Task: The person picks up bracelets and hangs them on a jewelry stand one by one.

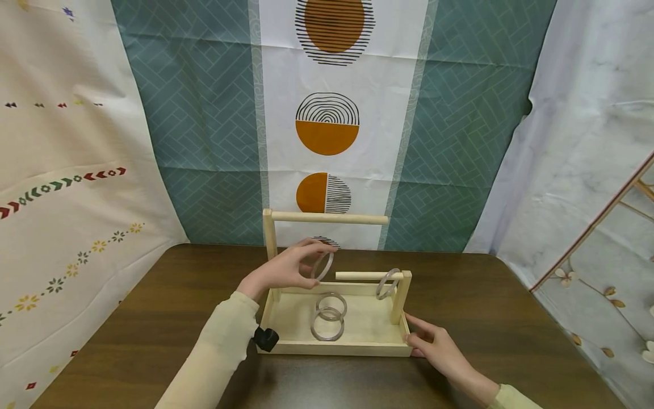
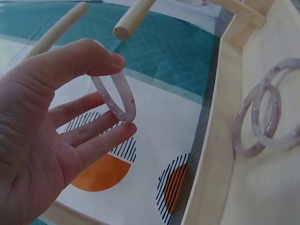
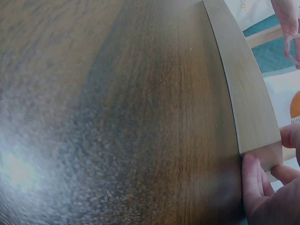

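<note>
Over the wooden jewelry stand [image 1: 368, 321], my left hand [image 1: 288, 267] pinches a pale, translucent bangle [image 2: 125, 96] between thumb and fingers. The bangle is held just left of the free end of the lower bar [image 1: 360, 276] in the head view. Another bangle [image 1: 381, 285] hangs on that bar near its post. Two more overlap on the tray floor, a front bangle [image 1: 327, 339] and a back bangle [image 1: 332, 294]. My right hand [image 1: 439, 349] grips the stand's front right corner, with thumb and fingers on either side of the wood [image 3: 262, 157].
Above the tray runs a higher bar [image 1: 332, 217] on a tall left post [image 1: 271, 236]. The stand sits on a dark brown table [image 1: 194, 295]. Patterned cloth [image 1: 204, 113] hangs behind the table. A black wrist device [image 1: 266, 339] is on the left sleeve.
</note>
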Demonstrator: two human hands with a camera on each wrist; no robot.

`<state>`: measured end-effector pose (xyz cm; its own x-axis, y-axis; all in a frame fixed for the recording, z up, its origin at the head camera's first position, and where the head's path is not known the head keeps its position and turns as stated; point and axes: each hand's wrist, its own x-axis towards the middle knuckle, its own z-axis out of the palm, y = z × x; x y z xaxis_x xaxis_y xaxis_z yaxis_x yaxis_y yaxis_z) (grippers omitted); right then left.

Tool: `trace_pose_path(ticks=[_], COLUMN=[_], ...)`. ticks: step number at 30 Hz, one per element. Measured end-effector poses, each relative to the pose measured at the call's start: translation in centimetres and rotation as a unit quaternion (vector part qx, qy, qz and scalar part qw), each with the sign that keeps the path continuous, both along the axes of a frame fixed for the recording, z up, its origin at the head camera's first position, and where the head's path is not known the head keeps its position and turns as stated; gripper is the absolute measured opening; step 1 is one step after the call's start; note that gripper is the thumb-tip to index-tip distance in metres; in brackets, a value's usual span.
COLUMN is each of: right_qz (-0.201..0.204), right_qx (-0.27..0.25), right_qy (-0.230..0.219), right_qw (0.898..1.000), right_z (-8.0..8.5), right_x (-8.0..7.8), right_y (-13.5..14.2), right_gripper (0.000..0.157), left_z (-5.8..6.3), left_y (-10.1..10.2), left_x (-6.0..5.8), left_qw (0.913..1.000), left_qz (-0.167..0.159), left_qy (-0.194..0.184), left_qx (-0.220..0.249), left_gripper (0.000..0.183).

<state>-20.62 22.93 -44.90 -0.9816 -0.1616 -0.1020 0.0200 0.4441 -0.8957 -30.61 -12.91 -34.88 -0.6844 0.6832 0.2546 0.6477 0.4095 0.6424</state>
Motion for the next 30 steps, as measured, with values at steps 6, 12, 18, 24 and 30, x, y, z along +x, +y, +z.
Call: trace_pose_path(ticks=[6,12,18,24,30], right_qz=[-0.001,0.003,0.002,0.002,0.005], right_qx=[0.000,-0.002,-0.004,-0.004,-0.003], right_qy=[0.000,0.003,0.000,-0.002,-0.002], right_qw=[1.000,1.000,1.000,1.000,1.000], right_z=[-0.1,-0.1,-0.1,-0.1,-0.1], right_x=[0.0,-0.1,0.0,0.0,0.0], right_y=[0.0,0.1,0.0,0.0,0.1], right_gripper=[0.061,0.061,0.062,0.062,0.061], left_z=[0.3,0.2,0.1,0.0,-0.2], left_y=[0.6,1.4,2.3,3.1,3.8], left_x=[0.3,0.3,0.4,0.4,0.3], left_qw=[0.9998,0.9997,0.9992,0.9988,0.9979], left_qz=[-0.007,-0.017,-0.028,-0.045,-0.065], left_qy=[-0.016,-0.018,-0.027,-0.017,-0.006], left_qx=[0.001,0.003,0.002,0.005,0.001], left_gripper=[0.072,0.071,0.072,0.071,0.069])
